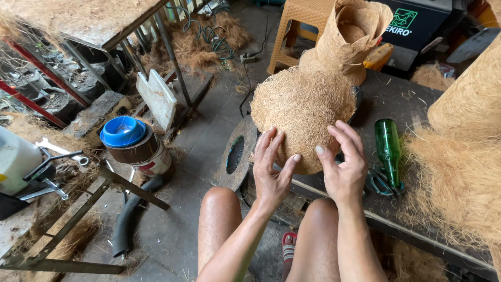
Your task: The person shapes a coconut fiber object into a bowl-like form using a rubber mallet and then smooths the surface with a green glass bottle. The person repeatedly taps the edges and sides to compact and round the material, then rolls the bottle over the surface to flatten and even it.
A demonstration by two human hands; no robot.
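Observation:
A rounded dome of tan coconut fibre (302, 112) rests on the near edge of a dark workbench (402, 94). My left hand (272, 169) presses its fingertips on the dome's lower left side. My right hand (343, 166) touches the lower right side, fingers spread. Neither hand closes around it. Behind the dome stands a rolled sheet of fibre matting (348, 36).
A green glass bottle (388, 147) lies on the bench right of my right hand, scissors (380, 183) beside it. Loose fibre (454, 177) is heaped at right. On the floor: a blue-lidded can (131, 141), a round wooden disc with a hole (236, 154), a metal frame (104, 183).

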